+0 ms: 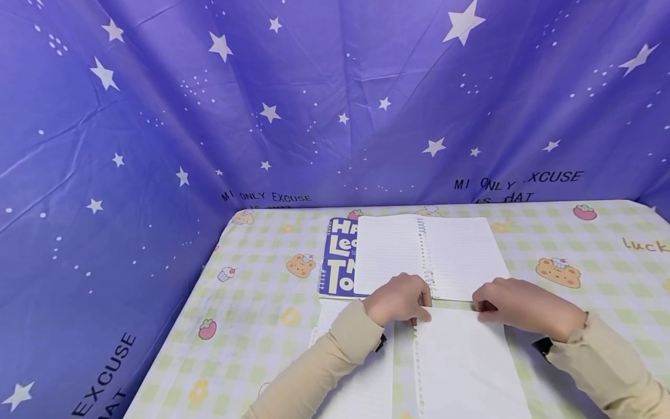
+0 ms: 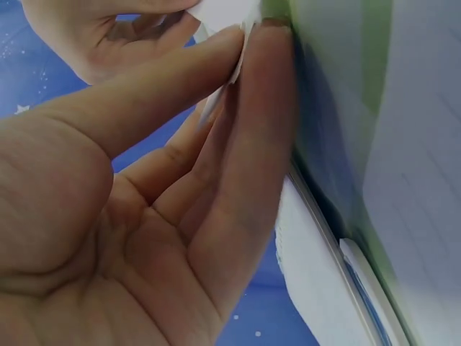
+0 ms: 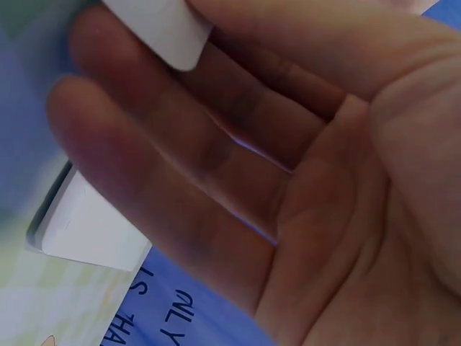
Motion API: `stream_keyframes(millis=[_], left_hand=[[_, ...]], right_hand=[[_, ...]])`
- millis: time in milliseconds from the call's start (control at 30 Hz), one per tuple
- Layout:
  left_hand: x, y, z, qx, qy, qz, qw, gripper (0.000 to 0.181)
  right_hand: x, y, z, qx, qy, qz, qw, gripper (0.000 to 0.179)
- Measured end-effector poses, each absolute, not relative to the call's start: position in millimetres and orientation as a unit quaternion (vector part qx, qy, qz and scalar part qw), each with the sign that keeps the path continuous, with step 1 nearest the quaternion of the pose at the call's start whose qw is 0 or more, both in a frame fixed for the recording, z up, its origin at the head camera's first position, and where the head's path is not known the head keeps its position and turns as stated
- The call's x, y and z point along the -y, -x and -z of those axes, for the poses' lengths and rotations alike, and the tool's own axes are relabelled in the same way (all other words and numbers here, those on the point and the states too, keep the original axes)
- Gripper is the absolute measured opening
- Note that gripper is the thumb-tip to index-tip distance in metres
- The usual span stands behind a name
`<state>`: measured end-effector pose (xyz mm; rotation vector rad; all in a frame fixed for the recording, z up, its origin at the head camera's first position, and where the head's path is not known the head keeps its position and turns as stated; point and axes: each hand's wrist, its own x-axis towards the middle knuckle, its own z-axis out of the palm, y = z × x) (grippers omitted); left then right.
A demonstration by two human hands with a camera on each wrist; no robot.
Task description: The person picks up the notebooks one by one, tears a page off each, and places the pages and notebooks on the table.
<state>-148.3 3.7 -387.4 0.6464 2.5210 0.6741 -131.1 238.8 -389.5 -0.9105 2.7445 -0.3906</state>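
Note:
A white loose-leaf sheet [image 1: 466, 361] with punched holes down its left edge lies at the front of the table. My left hand [image 1: 400, 298] pinches its top left corner between thumb and fingers; in the left wrist view the paper's edge [image 2: 247, 54] shows between them. At the top right corner, my right hand [image 1: 528, 305] pinches the same paper, whose rounded corner [image 3: 169, 36] appears in the right wrist view. Whether it is one sheet or a few cannot be told. Just beyond both hands lies an open ring-bound notebook [image 1: 463, 256] with lined pages.
The notebook's purple cover [image 1: 337, 267] with large white letters shows at its left. Another lined, hole-punched sheet [image 1: 366, 384] lies partly under my left forearm. A checked tablecloth [image 1: 251, 326] covers the table; a blue star-patterned curtain [image 1: 314, 87] hangs behind.

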Motion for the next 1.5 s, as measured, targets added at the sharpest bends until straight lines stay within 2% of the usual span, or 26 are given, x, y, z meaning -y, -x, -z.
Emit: stream_keyframes(millis=[133,300,667,867,1000,1100,1333,1500], left_hand=[[-4,146,387,-0.919,-0.241,-0.225,0.216,0.012],[-4,144,386,-0.936,-0.255,-0.174,0.167,0.016],[-3,144,380,-0.947,-0.273,-0.126,0.112,0.013],[1,150,374,-0.943,-0.283,-0.156,0.082,0.005],[6,157,370,-0.941,-0.276,-0.187,0.064,0.008],[13,163,367,-0.939,-0.266,-0.211,0.056,0.009],[30,180,370,-0.934,-0.241,-0.259,0.043,0.013],[44,193,369,-0.931,-0.219,-0.290,0.035,0.016]], right_hand=[[-237,130,390,-0.937,0.306,0.128,0.111,0.029],[-235,130,388,-0.939,0.297,0.130,0.117,0.031],[-234,129,387,-0.941,0.307,0.116,0.079,0.032],[-230,130,382,-0.949,0.301,0.089,0.020,0.027],[-227,131,380,-0.946,0.310,0.087,-0.029,0.016],[-226,131,380,-0.942,0.318,0.088,-0.061,0.014],[-221,130,385,-0.932,0.327,0.096,-0.122,0.033],[-212,134,388,-0.932,0.330,0.102,-0.111,0.045]])
